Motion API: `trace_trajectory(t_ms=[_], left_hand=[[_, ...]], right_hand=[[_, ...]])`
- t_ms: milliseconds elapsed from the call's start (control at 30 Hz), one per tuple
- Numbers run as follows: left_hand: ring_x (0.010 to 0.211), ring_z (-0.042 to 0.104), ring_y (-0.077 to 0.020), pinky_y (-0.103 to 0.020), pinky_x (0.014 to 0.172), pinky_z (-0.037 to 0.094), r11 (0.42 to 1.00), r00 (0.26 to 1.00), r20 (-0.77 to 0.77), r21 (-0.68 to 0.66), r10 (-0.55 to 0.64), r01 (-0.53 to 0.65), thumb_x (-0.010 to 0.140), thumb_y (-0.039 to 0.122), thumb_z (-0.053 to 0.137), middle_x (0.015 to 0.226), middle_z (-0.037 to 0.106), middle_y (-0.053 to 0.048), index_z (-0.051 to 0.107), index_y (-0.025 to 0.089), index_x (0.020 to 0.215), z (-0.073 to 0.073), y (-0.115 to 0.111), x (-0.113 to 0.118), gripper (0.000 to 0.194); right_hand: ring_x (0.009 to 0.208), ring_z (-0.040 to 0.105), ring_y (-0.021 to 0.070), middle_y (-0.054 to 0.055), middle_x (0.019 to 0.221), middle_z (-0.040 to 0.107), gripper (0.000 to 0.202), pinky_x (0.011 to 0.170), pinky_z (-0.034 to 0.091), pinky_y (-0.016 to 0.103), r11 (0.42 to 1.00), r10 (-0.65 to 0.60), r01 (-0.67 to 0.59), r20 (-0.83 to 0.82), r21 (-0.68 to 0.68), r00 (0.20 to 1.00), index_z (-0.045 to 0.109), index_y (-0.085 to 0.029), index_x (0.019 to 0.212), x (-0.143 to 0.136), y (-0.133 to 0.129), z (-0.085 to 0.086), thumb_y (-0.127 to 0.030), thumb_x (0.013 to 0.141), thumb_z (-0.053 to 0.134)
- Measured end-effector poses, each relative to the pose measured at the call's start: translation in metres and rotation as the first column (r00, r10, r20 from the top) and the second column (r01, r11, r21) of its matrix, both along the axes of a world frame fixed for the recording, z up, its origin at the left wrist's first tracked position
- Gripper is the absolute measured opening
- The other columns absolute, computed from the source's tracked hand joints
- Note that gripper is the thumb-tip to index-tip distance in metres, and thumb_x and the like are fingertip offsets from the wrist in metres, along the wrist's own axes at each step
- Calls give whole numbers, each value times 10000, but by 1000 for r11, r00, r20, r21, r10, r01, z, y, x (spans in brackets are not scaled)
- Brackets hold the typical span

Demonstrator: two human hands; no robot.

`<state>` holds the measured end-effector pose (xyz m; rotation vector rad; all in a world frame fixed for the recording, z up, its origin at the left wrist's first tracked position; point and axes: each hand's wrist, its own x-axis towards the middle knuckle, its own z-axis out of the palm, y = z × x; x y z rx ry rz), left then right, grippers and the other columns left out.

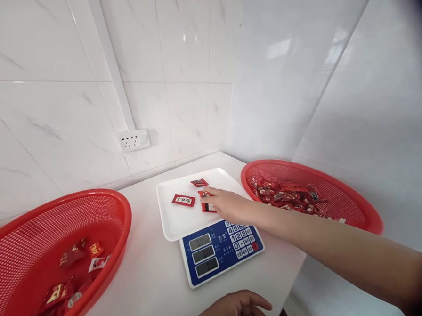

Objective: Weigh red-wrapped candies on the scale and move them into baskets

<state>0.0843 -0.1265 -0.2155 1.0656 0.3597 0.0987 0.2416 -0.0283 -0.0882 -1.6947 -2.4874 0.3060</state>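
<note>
My right hand (229, 205) reaches over the white tray (179, 225) of a digital scale (223, 251), its fingers on a red packet (208, 206) at the tray's right side. Whether the fingers pinch it is hard to see. Two more red packets lie on the tray: a flat one with a white label (183, 200) to the left and a smaller one (199, 182) farther back. Below the scale, near the table's front edge, my left hand (240, 309) is loosely curled with fingers apart and nothing in it.
A red mesh basket (114, 205) with several wrapped packets stands at the left. Another red basket (362, 211), holding a pile of red packets, is at the right behind my right forearm. A wall socket (134, 140) is above the white table (149, 274).
</note>
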Motion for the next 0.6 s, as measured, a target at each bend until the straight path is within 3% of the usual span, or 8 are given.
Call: trace_trajectory(t_ms=[100, 200, 333, 467, 600], left_hand=[[1054, 619, -310, -541, 969, 370, 1000, 1000, 0, 26, -14, 14, 629, 457, 780, 1089, 671, -159, 591, 167, 1155, -1, 1, 0, 630], [1071, 608, -322, -553, 966, 365, 1000, 1000, 0, 26, -15, 15, 633, 465, 775, 1106, 666, -172, 585, 165, 1163, -2, 1, 0, 638], [1069, 609, -324, -557, 950, 379, 998, 999, -2, 54, -35, 35, 636, 484, 765, 1132, 652, -184, 576, 167, 1173, -2, 1, 0, 652], [1066, 612, -316, -546, 955, 381, 997, 999, -9, 67, -35, 35, 626, 497, 766, 1125, 656, -173, 574, 175, 1173, -5, 1, 1, 663], [1062, 616, -312, -531, 960, 384, 999, 1000, 26, 46, -10, 9, 601, 482, 790, 1094, 668, -168, 584, 163, 1161, -10, 1, 0, 676]], right_hand=[[1266, 400, 339, 147, 1440, 398, 555, 992, 382, 449, 999, -30, 28, 66, 38, 997, 462, -113, 1357, -4, 5, 1, -90, 803, 485], [1262, 386, 351, 161, 1388, 468, 530, 1003, 371, 446, 1000, -3, 4, 99, -12, 995, 460, -52, 1349, -5, 8, 3, -125, 824, 477], [1347, 248, 394, 166, 1473, 332, 573, 1022, 331, 520, 998, -23, 28, 106, -53, 994, 404, -68, 1389, -11, 9, 4, -255, 854, 485], [1413, 58, 297, 86, 1537, 166, 624, 1123, 140, 504, 993, 114, -114, -5, -30, 993, 298, -156, 1448, -31, 8, 0, -429, 899, 413], [1413, 84, 275, 101, 1533, 163, 687, 1131, 91, 498, 960, 228, -233, -47, -155, 972, 260, -150, 1461, -44, 10, 1, -525, 897, 373]])
